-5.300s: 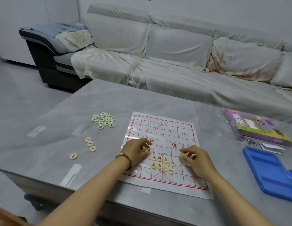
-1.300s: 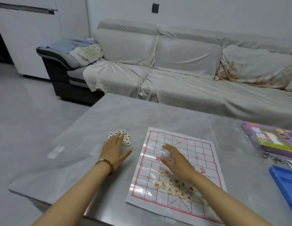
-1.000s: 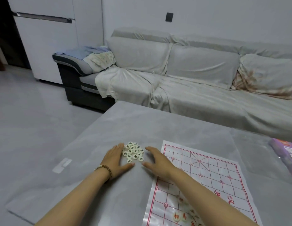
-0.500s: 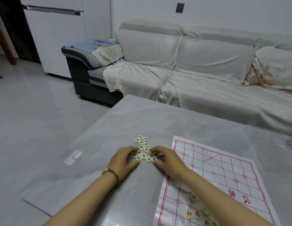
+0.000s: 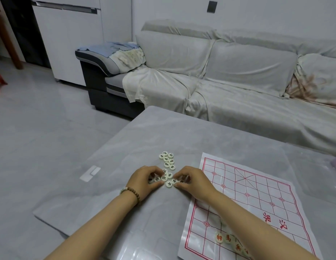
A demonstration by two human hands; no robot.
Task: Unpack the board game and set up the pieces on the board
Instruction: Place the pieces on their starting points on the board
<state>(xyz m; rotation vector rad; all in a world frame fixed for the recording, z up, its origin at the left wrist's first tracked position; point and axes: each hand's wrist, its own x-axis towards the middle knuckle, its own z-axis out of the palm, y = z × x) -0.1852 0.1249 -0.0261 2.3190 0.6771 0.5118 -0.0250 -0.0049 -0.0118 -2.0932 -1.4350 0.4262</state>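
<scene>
Gathering the black pieces (image 5: 171,161) on the table (image 5: 163,132), just left of the board (image 5: 257,194), with left hand (image 5: 144,182) and right hand (image 5: 195,182) curled round the near ones. Next, likely: lift together, carry onto board, spill none.

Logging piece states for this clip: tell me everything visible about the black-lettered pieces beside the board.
The black-lettered xiangqi pieces are small cream discs, plastic-looking; those in view lie flat with a black character face up. They form a loose cluster on the grey table, left of the red-lined board and off it. The left hand and right hand curl their fingers round the nearer pieces from either side; the farther ones lie untouched.
</scene>
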